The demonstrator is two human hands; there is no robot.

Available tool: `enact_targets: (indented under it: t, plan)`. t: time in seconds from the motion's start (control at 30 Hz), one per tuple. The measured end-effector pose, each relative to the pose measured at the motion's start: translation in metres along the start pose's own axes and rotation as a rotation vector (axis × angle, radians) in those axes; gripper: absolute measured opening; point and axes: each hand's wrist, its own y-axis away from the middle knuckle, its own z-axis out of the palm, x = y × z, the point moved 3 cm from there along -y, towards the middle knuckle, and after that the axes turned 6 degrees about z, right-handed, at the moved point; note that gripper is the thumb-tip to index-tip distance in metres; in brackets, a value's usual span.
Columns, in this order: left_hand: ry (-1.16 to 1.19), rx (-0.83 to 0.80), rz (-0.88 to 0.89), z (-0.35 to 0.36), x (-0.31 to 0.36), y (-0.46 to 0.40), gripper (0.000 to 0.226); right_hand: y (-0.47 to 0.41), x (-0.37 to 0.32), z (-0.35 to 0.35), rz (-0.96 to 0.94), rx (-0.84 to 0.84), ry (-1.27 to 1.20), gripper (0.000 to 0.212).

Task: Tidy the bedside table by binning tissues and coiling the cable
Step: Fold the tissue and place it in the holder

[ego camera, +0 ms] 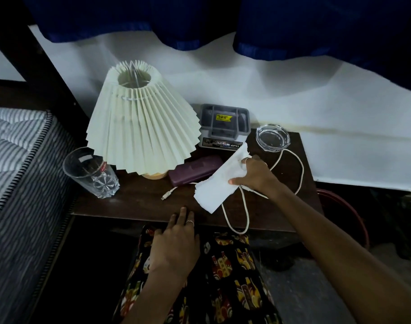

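Head view shows your right hand (252, 175) pinching a white tissue (219, 181) between thumb and fingers (244, 163), the sheet hanging leftward from them over the tabletop (134, 199). Beneath it the white cable (243, 206) sprawls in loose loops. Your left hand (175, 244) rests open at the tabletop's near edge, grasping nothing.

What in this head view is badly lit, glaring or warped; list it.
Head view: dim overall, the floor and bed frame near black; the tissue in the right hand and the lampshade stand out bright; the glass ashtray shows small highlights; wide-angle lens bends the table edge.
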Motion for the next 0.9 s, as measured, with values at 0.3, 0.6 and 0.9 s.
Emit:
enact_targets:
  t: [0.3, 0.6, 0.9]
  plan:
    - [0.009, 0.015, -0.012, -0.001, -0.005, 0.003, 0.057, -0.002, -0.017, -0.003, 0.11, 0.043, -0.272, 0.056]
    - [0.327, 0.151, -0.068, -0.017, -0.011, 0.017, 0.052, 0.036, -0.024, -0.029, 0.394, -0.084, -1.133, 0.026]
    - [1.413, 0.297, -0.308, -0.042, 0.005, 0.058, 0.057, 0.134, -0.042, -0.065, 0.219, -0.144, -1.49, 0.03]
